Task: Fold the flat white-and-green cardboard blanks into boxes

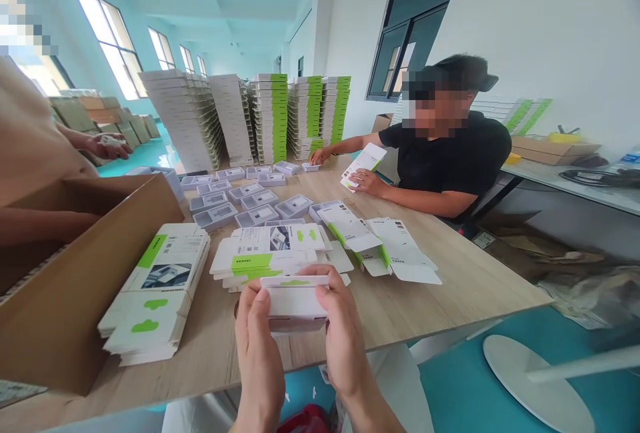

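Between my two hands is a small white box with a green hang-tab slot along its top edge. My left hand grips its left end, thumb on the near face. On the right end, my right hand is closed the same way. Just beyond lies a pile of flat printed cartons, white and green. To the left sits a banded stack of flat cartons. Partly opened cartons rest on the right. Several pale trays with small inserts are spread farther back.
A large brown cardboard box stands at the left, with another person's arm reaching in. Across the table, a co-worker holds a white carton and touches a tray. Tall stacks of white and green boxes line the far edge.
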Motion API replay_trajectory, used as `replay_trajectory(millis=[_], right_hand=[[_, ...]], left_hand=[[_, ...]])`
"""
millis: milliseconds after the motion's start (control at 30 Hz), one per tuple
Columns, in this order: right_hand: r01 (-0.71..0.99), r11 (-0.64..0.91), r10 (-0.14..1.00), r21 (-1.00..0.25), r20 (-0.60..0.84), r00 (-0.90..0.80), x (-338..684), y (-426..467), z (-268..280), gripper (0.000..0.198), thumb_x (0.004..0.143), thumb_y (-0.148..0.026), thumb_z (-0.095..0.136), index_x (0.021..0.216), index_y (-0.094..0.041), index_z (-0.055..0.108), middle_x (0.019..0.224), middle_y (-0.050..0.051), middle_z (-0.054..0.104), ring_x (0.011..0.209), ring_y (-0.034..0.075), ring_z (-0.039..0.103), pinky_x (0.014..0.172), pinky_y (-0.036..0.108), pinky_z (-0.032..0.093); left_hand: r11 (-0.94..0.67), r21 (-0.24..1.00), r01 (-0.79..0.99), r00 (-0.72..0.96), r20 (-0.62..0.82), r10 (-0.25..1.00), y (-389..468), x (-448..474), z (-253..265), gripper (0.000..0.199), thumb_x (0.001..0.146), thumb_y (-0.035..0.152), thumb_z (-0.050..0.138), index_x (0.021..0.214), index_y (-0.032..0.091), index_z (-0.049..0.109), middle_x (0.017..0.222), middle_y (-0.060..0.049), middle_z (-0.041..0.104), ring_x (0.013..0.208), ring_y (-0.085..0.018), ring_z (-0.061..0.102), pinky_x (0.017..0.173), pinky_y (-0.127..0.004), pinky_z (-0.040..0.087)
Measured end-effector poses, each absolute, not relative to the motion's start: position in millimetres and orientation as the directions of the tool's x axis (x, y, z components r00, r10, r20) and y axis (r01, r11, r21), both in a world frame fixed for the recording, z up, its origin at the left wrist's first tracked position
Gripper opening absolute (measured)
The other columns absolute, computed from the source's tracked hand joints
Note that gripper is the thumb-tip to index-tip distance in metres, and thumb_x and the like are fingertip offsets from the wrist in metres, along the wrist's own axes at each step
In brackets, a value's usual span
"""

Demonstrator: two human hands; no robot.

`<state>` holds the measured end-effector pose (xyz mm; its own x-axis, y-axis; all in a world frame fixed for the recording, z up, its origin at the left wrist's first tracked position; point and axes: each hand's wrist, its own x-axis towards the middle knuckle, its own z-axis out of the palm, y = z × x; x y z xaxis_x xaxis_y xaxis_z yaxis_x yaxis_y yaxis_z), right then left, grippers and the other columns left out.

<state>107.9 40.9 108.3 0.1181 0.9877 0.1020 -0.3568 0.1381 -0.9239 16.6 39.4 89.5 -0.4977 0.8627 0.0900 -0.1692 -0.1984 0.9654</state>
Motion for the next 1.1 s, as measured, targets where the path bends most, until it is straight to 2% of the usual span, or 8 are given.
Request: replay_trajectory(millis=[200, 367, 533, 733, 833, 933, 1033, 1100], right_hand=[[-0.199, 0.271, 0.941, -0.942, 0.216, 0.261, 102.3, 51.1, 105.4, 0.017, 0.093, -0.034, 0.05, 0.087, -0.027, 0.064, 0.09, 0.003, 0.078, 0.08, 0.025, 0.069, 0.072, 0.033, 0.056], [-0.262, 0.125, 0.974, -0.957, 0.069, 0.215, 122.0, 65.5, 124.4, 0.022, 0.091, -0.044, 0.056, 0.094, -0.027, 0.069, 0.094, 0.005, 0.079, 0.089, 0.028, 0.071, 0.075, 0.036, 0.056], [-0.411, 0.016, 0.998, -0.911, 0.041, -0.053, 130.2, 55.4, 120.9, 0.046, 0.099, -0.062, 0.051, 0.121, -0.027, 0.071, 0.11, 0.008, 0.079, 0.105, 0.033, 0.071, 0.084, 0.042, 0.058], [-0.098, 0.171, 0.978, -0.98, 0.157, 0.137, 125.4, 49.4, 116.7, 0.029, 0.095, -0.045, 0.058, 0.102, -0.026, 0.079, 0.101, 0.006, 0.079, 0.098, 0.029, 0.071, 0.084, 0.037, 0.057], [-0.158, 0.068, 0.997, -0.985, 0.059, 0.057, 129.7, 51.6, 122.6, 0.034, 0.096, -0.043, 0.054, 0.109, -0.024, 0.079, 0.088, 0.007, 0.079, 0.084, 0.029, 0.073, 0.074, 0.038, 0.059], [-0.27, -0.039, 0.996, -0.962, -0.058, 0.063, 132.1, 47.1, 120.5, 0.051, 0.1, -0.058, 0.053, 0.133, -0.024, 0.072, 0.1, 0.01, 0.081, 0.09, 0.03, 0.075, 0.078, 0.041, 0.061], [-0.162, 0.114, 0.986, -0.98, 0.092, 0.139, 129.9, 40.2, 110.6, 0.056, 0.099, -0.067, 0.057, 0.143, -0.033, 0.065, 0.129, 0.01, 0.074, 0.103, 0.028, 0.072, 0.085, 0.04, 0.059], [-0.02, 0.264, 0.961, -0.964, 0.261, 0.09, 128.7, 39.2, 103.3, 0.045, 0.098, -0.062, 0.064, 0.132, -0.034, 0.072, 0.124, 0.009, 0.074, 0.096, 0.026, 0.07, 0.078, 0.034, 0.056]], left_hand=[[-0.136, 0.953, -0.27, -0.414, 0.012, 0.91, 36.9, 21.6, 86.4, 0.047, 0.088, 0.061, 0.073, 0.114, 0.021, 0.073, 0.111, -0.01, 0.081, 0.102, -0.03, 0.076, 0.085, -0.037, 0.061], [-0.251, 0.963, -0.095, -0.301, 0.213, 0.93, 29.1, 17.6, 96.2, 0.048, 0.096, 0.065, 0.064, 0.121, 0.024, 0.071, 0.124, -0.01, 0.076, 0.117, -0.027, 0.07, 0.097, -0.034, 0.055], [-0.322, 0.943, 0.088, -0.213, 0.334, 0.918, 37.0, -5.9, 83.6, 0.04, 0.1, 0.059, 0.062, 0.116, 0.023, 0.067, 0.113, -0.01, 0.079, 0.097, -0.024, 0.074, 0.084, -0.033, 0.057], [-0.341, 0.925, 0.167, -0.409, 0.379, 0.83, 29.8, -4.1, 79.9, 0.044, 0.09, 0.068, 0.071, 0.098, 0.025, 0.067, 0.085, -0.003, 0.075, 0.074, -0.021, 0.066, 0.068, -0.029, 0.051], [-0.293, 0.948, 0.126, -0.495, 0.317, 0.809, 24.6, 2.3, 91.4, 0.051, 0.087, 0.075, 0.068, 0.094, 0.025, 0.066, 0.08, -0.002, 0.072, 0.072, -0.021, 0.062, 0.067, -0.03, 0.047], [-0.201, 0.977, 0.07, -0.477, 0.21, 0.854, 24.8, 2.7, 101.3, 0.055, 0.084, 0.079, 0.067, 0.094, 0.025, 0.067, 0.08, -0.002, 0.072, 0.069, -0.02, 0.059, 0.065, -0.031, 0.046], [-0.143, 0.99, -0.012, -0.414, 0.126, 0.902, 27.5, -0.5, 103.8, 0.057, 0.085, 0.079, 0.067, 0.097, 0.024, 0.069, 0.092, -0.005, 0.077, 0.08, -0.022, 0.066, 0.075, -0.032, 0.051], [-0.139, 0.988, -0.067, -0.384, 0.103, 0.918, 29.1, -2.8, 102.6, 0.058, 0.086, 0.079, 0.066, 0.102, 0.023, 0.07, 0.1, -0.006, 0.078, 0.092, -0.024, 0.069, 0.083, -0.034, 0.053]])
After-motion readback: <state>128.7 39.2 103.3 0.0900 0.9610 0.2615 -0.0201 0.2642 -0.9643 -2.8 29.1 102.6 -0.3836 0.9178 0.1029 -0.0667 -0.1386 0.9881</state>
